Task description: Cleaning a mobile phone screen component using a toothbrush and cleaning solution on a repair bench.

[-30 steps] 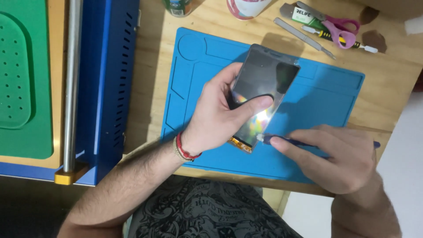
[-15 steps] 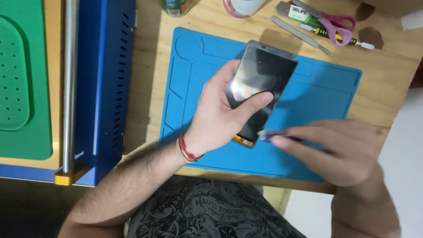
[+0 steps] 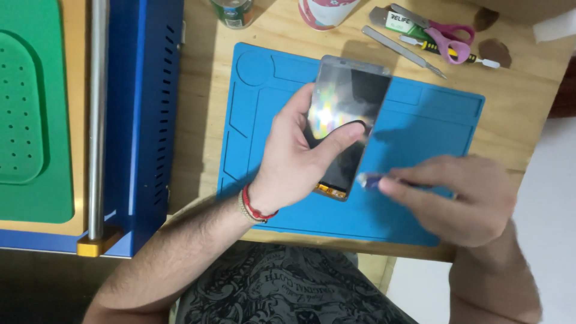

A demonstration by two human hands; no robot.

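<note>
My left hand (image 3: 300, 159) grips a smartphone (image 3: 348, 96) with a glossy, reflective screen, holding it tilted above the blue work mat (image 3: 420, 120). The thumb lies across the screen. My right hand (image 3: 462, 198) is blurred and holds a thin blue-handled tool (image 3: 375, 180), whose tip sits at the phone's lower right edge. A red cord bracelet (image 3: 255, 207) circles my left wrist.
A blue machine (image 3: 144, 120) with a green perforated pad (image 3: 30, 108) and a metal bar (image 3: 96, 120) stands at the left. At the back of the wooden table (image 3: 204, 90) lie pink-handled scissors (image 3: 450, 36), metal tweezers (image 3: 402, 51), a small screwdriver (image 3: 456, 54) and two containers (image 3: 324, 12).
My right hand has shifted slightly right and blurred with motion while the tool stays at the phone's lower edge. My left hand keeps hold of the phone, which sits a little higher in view.
</note>
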